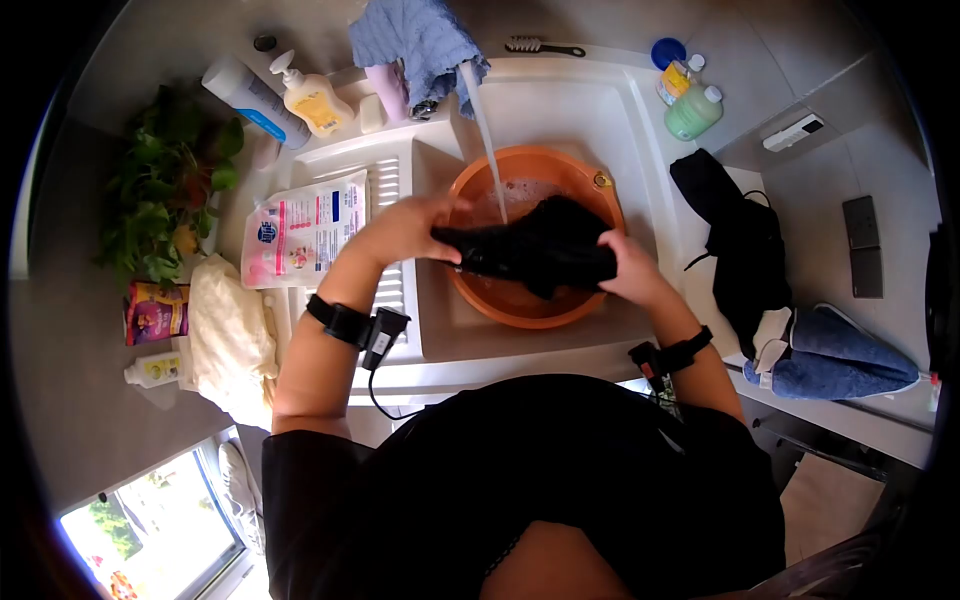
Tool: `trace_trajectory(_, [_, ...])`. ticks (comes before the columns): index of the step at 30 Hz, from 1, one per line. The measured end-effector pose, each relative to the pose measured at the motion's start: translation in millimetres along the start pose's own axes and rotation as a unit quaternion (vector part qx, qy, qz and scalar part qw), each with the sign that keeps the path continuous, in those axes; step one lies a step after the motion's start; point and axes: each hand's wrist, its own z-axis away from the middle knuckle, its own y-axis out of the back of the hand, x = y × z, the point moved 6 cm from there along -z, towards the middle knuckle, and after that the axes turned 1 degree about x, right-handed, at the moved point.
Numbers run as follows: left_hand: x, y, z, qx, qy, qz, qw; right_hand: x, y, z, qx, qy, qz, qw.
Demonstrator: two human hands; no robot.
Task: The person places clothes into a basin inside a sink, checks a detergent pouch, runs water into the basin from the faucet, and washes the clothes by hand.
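Note:
A black cloth point(540, 245) is stretched between my two hands above an orange basin point(535, 318). My left hand point(415, 232) grips the cloth's left end, thumb against it. At the cloth's right end, my right hand point(632, 268) is closed on the fabric. The basin sits in the white sink point(440, 330) and holds water with some foam at the upper left. A stream of water point(484, 140) runs down from the tap into the basin, just beyond the cloth. Part of the cloth hangs low over the water, and its underside is hidden.
Left of the basin, a detergent bag point(305, 232) lies on the ribbed drainboard. Bottles point(318, 105) and a plant point(165, 190) stand farther left. A blue cloth point(415, 45) drapes over the tap. Green bottles point(694, 112), black fabric point(745, 250) and blue slippers point(840, 355) are at right.

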Motion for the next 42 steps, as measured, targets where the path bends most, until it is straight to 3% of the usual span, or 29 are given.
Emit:
trace_trajectory(1, [-12.7,-16.8,1.0,0.009,-0.077,-0.093,0.993,-6.9,-11.8,1.7,-0.035,0.007,0.019,0.999])
trace_trajectory(5, [-11.8,-32.4,-0.9,-0.055,0.084,-0.338,0.936,-11.6,-48.8,8.7,-0.171,0.023,0.042,0.984])
trace_trajectory(9, [14.8,-1.7,4.9,0.145,0.027,-0.175,0.974,-11.6,-67.7,13.8,-0.390,-0.178,-0.038,0.903])
trace_trajectory(12, [33.1,10.6,5.9,0.214,-0.106,-0.043,0.970,-3.8,-75.1,8.2,-0.422,-0.223,-0.095,0.874])
trace_trajectory(15, [15.5,-2.4,7.8,0.100,-0.031,0.241,0.965,4.5,-77.0,1.6,-0.410,-0.164,-0.034,0.897])
trace_trajectory(18, [25.2,-2.5,10.8,0.057,-0.009,0.369,0.928,9.1,-77.5,-3.5,-0.397,-0.139,0.010,0.907])
trace_trajectory(21, [15.5,6.3,17.3,0.005,-0.034,0.382,0.923,-12.0,-55.3,-16.2,-0.283,0.011,-0.064,0.957])
trace_trajectory(22, [13.9,8.2,17.6,0.009,-0.028,0.441,0.897,-10.5,-49.3,-18.7,-0.239,0.051,-0.064,0.968])
trace_trajectory(24, [21.5,22.7,21.0,-0.033,-0.038,0.330,0.943,-6.8,-36.3,-20.8,-0.149,0.132,-0.064,0.978])
trace_trajectory(27, [24.5,30.7,26.5,-0.071,0.003,0.197,0.978,0.4,-10.6,-21.1,-0.062,0.029,-0.220,0.973])
trace_trajectory(29, [31.9,34.1,26.6,-0.084,0.033,0.139,0.986,13.3,-6.6,-18.2,-0.021,-0.051,-0.368,0.928])
trace_trajectory(32, [33.5,33.1,25.2,-0.073,0.025,0.083,0.994,17.4,19.3,-16.3,0.091,-0.087,-0.360,0.924])
trace_trajectory(36, [40.5,36.3,23.7,-0.077,-0.005,-0.161,0.984,-4.0,64.2,-22.0,0.196,0.008,-0.230,0.953])
trace_trajectory(39, [63.5,49.2,26.7,-0.027,-0.038,-0.248,0.968,-26.5,97.0,-22.4,0.231,0.036,-0.168,0.958])
trace_trajectory(40, [63.9,54.5,25.4,0.016,-0.087,-0.227,0.970,-24.2,103.5,-22.5,0.233,0.039,-0.190,0.953])
trace_trajectory(42, [61.2,71.5,23.1,0.027,-0.032,-0.146,0.988,-43.5,118.1,-23.8,0.222,0.047,-0.257,0.939])
